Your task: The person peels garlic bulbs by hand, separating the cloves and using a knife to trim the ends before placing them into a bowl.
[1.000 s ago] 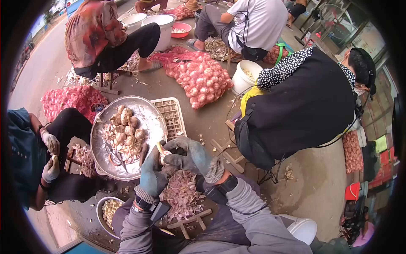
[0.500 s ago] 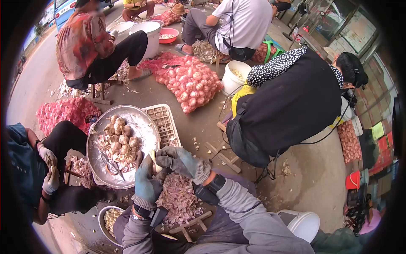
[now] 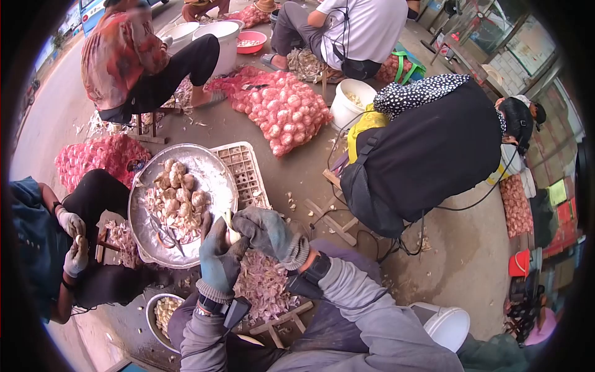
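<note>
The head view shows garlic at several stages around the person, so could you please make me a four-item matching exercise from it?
Things:
1. Garlic piece
2. Unpeeled garlic bulbs
3. Plastic crate
4. Garlic skins

Places, colours or states:
A. Off-white, with a lattice of openings
B. Heaped low, between the person's legs
C. Held in the gloved left hand, close to the right hand
D. Piled in the round metal pan

Right pairs: 1-C, 2-D, 3-A, 4-B

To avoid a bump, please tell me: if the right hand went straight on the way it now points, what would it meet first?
The right hand would probably first meet the garlic held in the left hand; exact depth is unclear.
</note>
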Demonstrator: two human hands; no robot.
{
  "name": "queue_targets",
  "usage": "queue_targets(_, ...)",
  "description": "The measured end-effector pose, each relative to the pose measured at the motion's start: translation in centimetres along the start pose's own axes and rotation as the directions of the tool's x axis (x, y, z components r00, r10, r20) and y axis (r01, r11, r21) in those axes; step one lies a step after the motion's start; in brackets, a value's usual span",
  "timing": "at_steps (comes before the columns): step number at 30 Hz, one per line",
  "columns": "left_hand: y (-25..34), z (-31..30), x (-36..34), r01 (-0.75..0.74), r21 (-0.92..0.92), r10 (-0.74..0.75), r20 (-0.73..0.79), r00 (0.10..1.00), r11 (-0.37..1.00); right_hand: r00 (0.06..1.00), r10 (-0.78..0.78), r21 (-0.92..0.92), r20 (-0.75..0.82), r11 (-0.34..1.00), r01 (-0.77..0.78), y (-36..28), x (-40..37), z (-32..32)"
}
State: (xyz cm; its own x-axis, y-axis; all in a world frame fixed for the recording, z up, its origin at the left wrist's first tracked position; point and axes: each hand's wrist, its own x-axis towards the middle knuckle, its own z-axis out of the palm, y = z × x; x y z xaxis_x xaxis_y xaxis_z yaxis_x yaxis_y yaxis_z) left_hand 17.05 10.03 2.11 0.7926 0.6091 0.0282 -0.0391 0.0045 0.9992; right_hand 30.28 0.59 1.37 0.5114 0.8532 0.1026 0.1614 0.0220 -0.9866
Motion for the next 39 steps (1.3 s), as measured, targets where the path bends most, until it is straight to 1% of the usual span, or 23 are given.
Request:
queue_targets(1, 0.0, 0.1, -0.1, 0.001, 0.000, -0.001, 0.000, 1.000, 1.000, 1.000, 0.001, 0.000, 0.000, 1.000, -0.001, 0.1, 0.0, 0.0)
queue_targets(3, 0.2, 0.3, -0.1, 0.125, -0.192, -0.128, -0.002, 0.992, 0.973, 1.000, -0.025, -0.018, -0.001, 1.000, 0.025, 0.3, 0.1, -0.2)
queue_targets(6, 0.4, 0.1, 0.3, 0.065, -0.095, -0.059, 0.066, 0.996, 0.993, 0.998, 0.042, 0.052, -0.043, 0.998, -0.040, 0.3, -0.2, -0.5)
queue_targets(7, 1.1, 0.4, 0.2, 0.077, -0.161, -0.067, 0.065, 0.996, 0.984, 0.998, 0.054, 0.072, -0.034, 0.996, -0.051, 0.1, -0.4, -0.6)
queue_targets(9, 0.8, 0.4, 0.2, 0.105, -0.187, -0.087, 0.103, 0.991, 0.977, 0.983, 0.184, 0.262, 0.017, 0.948, -0.182, 0.1, -0.3, -1.0)
queue_targets(11, 0.8, 0.0, 0.1, 0.132, -0.210, -0.104, 0.140, 0.985, 0.969, 0.965, 0.257, 0.310, 0.057, 0.914, -0.262, -0.5, -0.1, -1.5)
queue_targets(13, 0.7, -0.1, -0.2, 0.053, -0.115, -0.042, 0.095, 0.995, 0.992, 0.950, 0.303, 0.373, 0.073, 0.875, -0.308, -0.1, -0.2, -1.6)
queue_targets(15, 0.5, -0.1, -0.3, 0.042, -0.204, -0.028, 0.069, 0.997, 0.978, 0.954, 0.290, 0.449, 0.075, 0.845, -0.292, 0.3, 0.1, -1.5)
queue_targets(16, 0.8, -0.3, -0.2, -0.002, -0.068, 0.005, 0.048, 0.999, 0.998, 0.964, 0.261, 0.414, 0.052, 0.873, -0.259, 0.3, 0.3, -1.7)
queue_targets(19, 2.0, -0.6, 0.2, 0.102, -0.097, -0.091, 0.109, 0.990, 0.990, 0.973, 0.228, 0.411, -0.017, 0.889, -0.201, 0.8, 0.4, -1.4)
queue_targets(21, 1.7, -0.6, 0.4, 0.087, -0.101, -0.078, 0.094, 0.993, 0.991, 0.984, 0.176, 0.422, -0.037, 0.895, -0.144, 0.5, 0.4, -1.4)
queue_targets(22, 1.9, -0.9, 0.5, 0.029, 0.007, -0.030, 0.093, 0.995, 1.000, 0.983, 0.182, 0.425, -0.034, 0.893, -0.151, 0.1, 0.4, -1.3)
queue_targets(23, 1.9, -1.1, 0.6, -0.028, 0.116, 0.017, 0.098, 0.995, 0.993, 0.975, 0.218, 0.638, -0.037, 0.757, -0.145, -0.3, 0.4, -1.4)
queue_targets(24, 1.6, -1.1, 0.7, -0.020, 0.116, 0.009, 0.097, 0.995, 0.993, 0.967, 0.254, 0.809, -0.033, 0.574, -0.123, -0.5, 0.3, -1.3)
queue_targets(25, 1.3, -1.1, 0.8, -0.021, 0.093, 0.013, 0.083, 0.996, 0.995, 0.965, 0.261, 0.810, -0.029, 0.571, -0.130, -0.2, 0.1, -1.2)
queue_targets(26, 1.1, -1.2, 0.8, -0.023, 0.070, 0.019, 0.069, 0.997, 0.997, 0.985, 0.100, 0.406, -0.141, 0.913, -0.034, 0.2, 0.0, -1.2)
queue_targets(27, 1.1, -1.5, 0.8, -0.020, 0.071, 0.015, 0.064, 0.998, 0.997, 0.983, -0.102, -0.115, -0.150, 0.990, 0.085, 0.4, 0.0, -1.1)
queue_targets(29, 1.3, -2.1, 0.9, -0.062, 0.242, 0.045, 0.074, 0.996, 0.968, 0.993, -0.076, -0.101, -0.085, 0.993, 0.067, -0.2, -0.1, -1.3)
queue_targets(31, 0.7, -2.4, 1.0, -0.039, 0.189, 0.023, 0.089, 0.996, 0.981, 0.999, -0.050, -0.090, -0.021, 0.995, 0.048, -0.9, -0.1, -1.7)
queue_targets(33, 0.5, -2.7, 1.0, -0.006, 0.098, -0.004, 0.108, 0.994, 0.995, 0.984, -0.126, -0.139, 0.128, 0.980, 0.143, -1.3, 0.1, -2.1)
queue_targets(34, 0.5, -2.8, 0.9, -0.004, 0.098, -0.006, 0.108, 0.994, 0.995, 0.984, -0.124, -0.138, 0.128, 0.980, 0.141, -1.1, 0.2, -2.4)
queue_targets(37, 0.5, -2.8, 1.0, 0.005, 0.101, -0.019, 0.133, 0.991, 0.995, 0.976, -0.076, -0.011, 0.206, 0.997, 0.080, -1.1, 0.3, -3.0)
queue_targets(39, 0.4, -2.9, 1.0, -0.015, 0.111, -0.001, 0.147, 0.989, 0.994, 0.964, 0.021, 0.184, 0.266, 0.980, -0.072, -1.9, 0.1, -3.3)
